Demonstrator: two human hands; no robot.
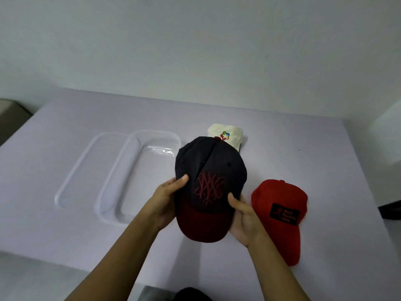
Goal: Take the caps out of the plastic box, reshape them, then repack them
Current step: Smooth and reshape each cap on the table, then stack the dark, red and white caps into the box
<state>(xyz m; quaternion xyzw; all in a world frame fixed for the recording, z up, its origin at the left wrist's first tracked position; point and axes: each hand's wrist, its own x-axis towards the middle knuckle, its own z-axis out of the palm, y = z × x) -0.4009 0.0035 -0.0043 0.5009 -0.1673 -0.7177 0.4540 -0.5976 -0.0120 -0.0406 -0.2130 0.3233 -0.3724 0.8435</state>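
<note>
cream cap [225, 135] half behind dark cap [211, 181]

A pale lilac counter [282, 148] fills most of the view and meets a plain white wall [195, 51] at its far edge. Past the counter's left edge sits a brownish-grey object [10, 120], only partly in view. At the right edge a dark shape [390, 210] shows, too cropped to identify.
</note>
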